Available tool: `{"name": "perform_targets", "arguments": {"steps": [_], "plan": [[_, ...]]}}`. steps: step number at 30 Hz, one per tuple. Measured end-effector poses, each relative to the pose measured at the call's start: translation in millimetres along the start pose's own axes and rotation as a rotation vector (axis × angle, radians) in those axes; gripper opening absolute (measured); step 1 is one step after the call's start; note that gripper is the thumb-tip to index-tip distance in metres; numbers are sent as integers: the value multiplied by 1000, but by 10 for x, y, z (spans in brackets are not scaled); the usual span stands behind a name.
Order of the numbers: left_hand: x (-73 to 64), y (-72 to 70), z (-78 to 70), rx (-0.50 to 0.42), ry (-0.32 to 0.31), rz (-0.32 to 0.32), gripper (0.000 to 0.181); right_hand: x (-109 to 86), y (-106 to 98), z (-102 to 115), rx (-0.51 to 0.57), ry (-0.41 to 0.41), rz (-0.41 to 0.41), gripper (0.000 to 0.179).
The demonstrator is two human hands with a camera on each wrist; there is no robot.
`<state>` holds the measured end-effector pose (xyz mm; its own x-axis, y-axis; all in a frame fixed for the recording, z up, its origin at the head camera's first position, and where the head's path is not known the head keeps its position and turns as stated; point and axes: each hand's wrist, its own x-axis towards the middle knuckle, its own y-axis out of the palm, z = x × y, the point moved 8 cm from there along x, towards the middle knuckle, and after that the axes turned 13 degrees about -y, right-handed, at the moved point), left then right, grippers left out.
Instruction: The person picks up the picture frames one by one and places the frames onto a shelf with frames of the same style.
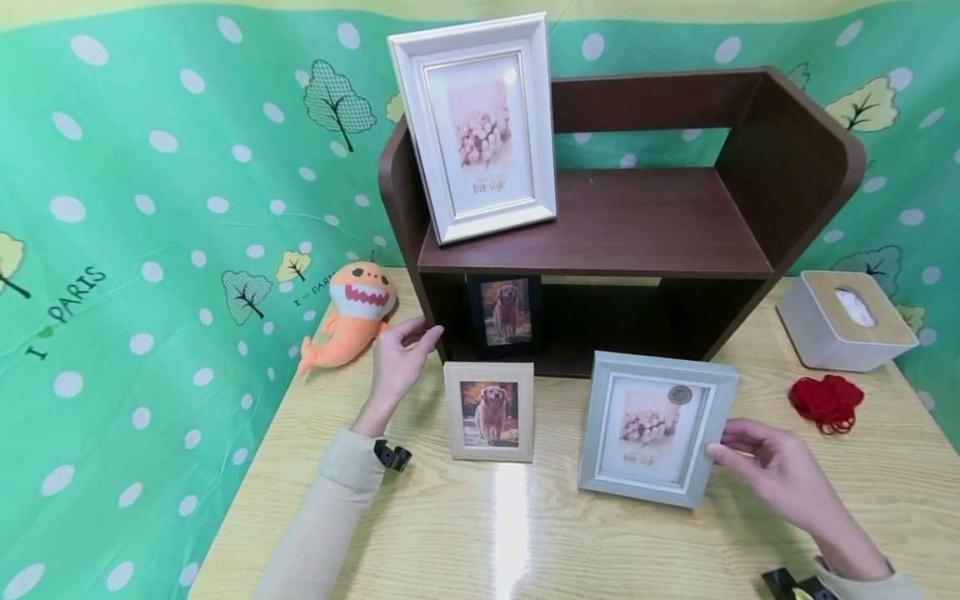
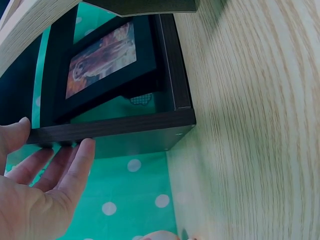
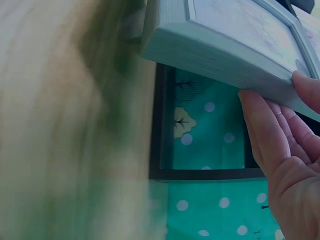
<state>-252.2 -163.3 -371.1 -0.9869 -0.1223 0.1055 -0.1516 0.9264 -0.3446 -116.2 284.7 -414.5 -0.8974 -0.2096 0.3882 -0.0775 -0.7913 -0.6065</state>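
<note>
Thumb on the front side, my right hand (image 1: 780,467) pinches the right edge of a pale grey-blue picture frame (image 1: 588,425) with a flower print. That frame leans slightly; whether its base touches the table cannot be told. My left hand (image 1: 401,362) holds the left side panel of a dark brown shelf (image 1: 637,217), fingers outside and thumb at its front edge (image 2: 115,127). Inside the lower level stands a black picture frame (image 1: 534,325) with a dog picture, also visible in the left wrist view. A beige picture frame (image 1: 491,452) stands upright on the table before the shelf.
A white picture frame (image 1: 442,167) stands tilted on the shelf's upper left. An orange shark plush (image 1: 348,321) sits left of the shelf. To the right are a tissue box (image 1: 832,333) and red yarn (image 1: 825,402) on the wooden table (image 1: 420,533). Green patterned cloth (image 1: 180,250) hangs behind.
</note>
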Motion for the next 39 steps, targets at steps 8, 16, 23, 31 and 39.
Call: {"name": "perform_targets", "arguments": {"steps": [8,16,23,31,39], "plan": [[-16,-1,-23,21,2,-9,29,69,-147,75,-51,34,-10,21],[40,16,38,-4,0,26,30,115,-330,180,-9,13,-49,26],[186,43,349,-45,5,26,34,180,-464,322,-35,-1,-49,25],[211,58,373,-39,10,15,34,250,-619,462,-49,-23,-77,23],[84,39,118,-40,5,31,27,343,-712,553,14,-29,-98,21]]}}
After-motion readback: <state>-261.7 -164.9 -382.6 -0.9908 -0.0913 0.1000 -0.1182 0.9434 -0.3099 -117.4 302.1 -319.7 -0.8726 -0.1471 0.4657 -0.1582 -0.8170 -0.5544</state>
